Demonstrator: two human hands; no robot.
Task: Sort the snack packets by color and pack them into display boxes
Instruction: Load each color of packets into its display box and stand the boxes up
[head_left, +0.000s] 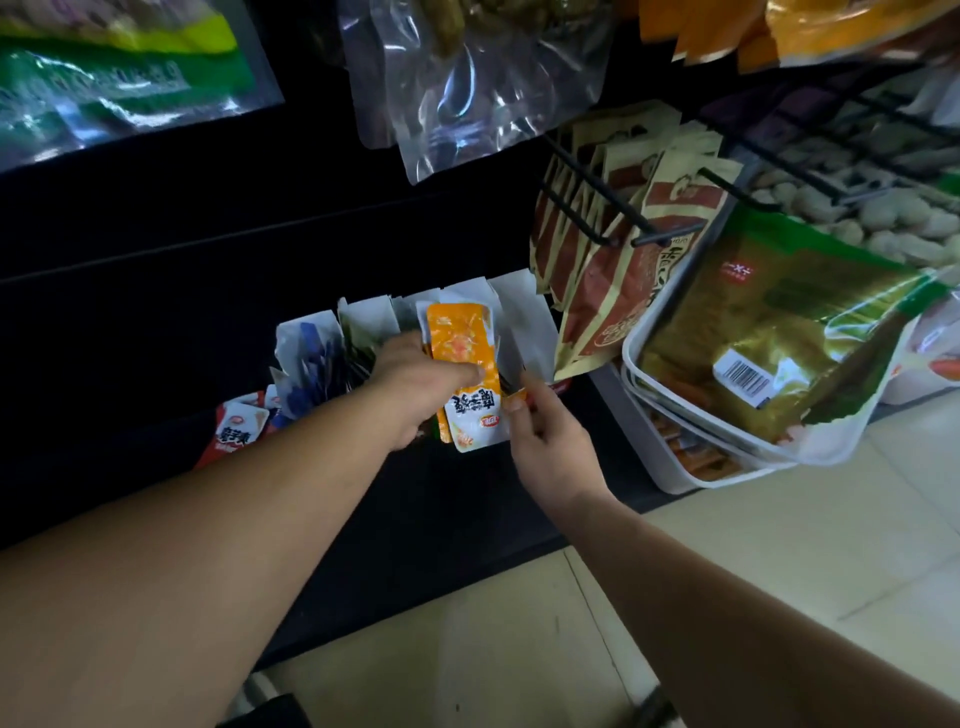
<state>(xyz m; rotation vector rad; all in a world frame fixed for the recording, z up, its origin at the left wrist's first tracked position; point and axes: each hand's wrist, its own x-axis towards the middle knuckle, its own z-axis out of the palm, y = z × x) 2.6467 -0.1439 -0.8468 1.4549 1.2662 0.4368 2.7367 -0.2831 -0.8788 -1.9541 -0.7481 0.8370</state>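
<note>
A dark shelf unit (208, 260) filled the left and centre of the frame, with pale floor tiles (779, 545) across the lower right. At the right edge stood a white basket (675, 478), and a gold and green bag (769, 332) with a barcode label leaned in it. Just left of the basket, brown and red pouches (623, 291) hung from black wire hooks. A clear plastic bag (467, 88) hung at the top centre.

A row of white display boxes (524, 306) sat on the shelf in the middle of the frame. The leftmost box held blue packets (311, 364).

The left hand (415, 384) reached in from the lower left and gripped a small stack of orange packets (462, 343), its thumb laid across their front. The packets were upright in front of the middle boxes.

The right hand (550, 447) sat just beside the stack's right edge with its fingers curled. A sliver of orange showed at its thumb, but whether it pinched anything could not be told.

A red packet (236, 431) lay left of the boxes.
</note>
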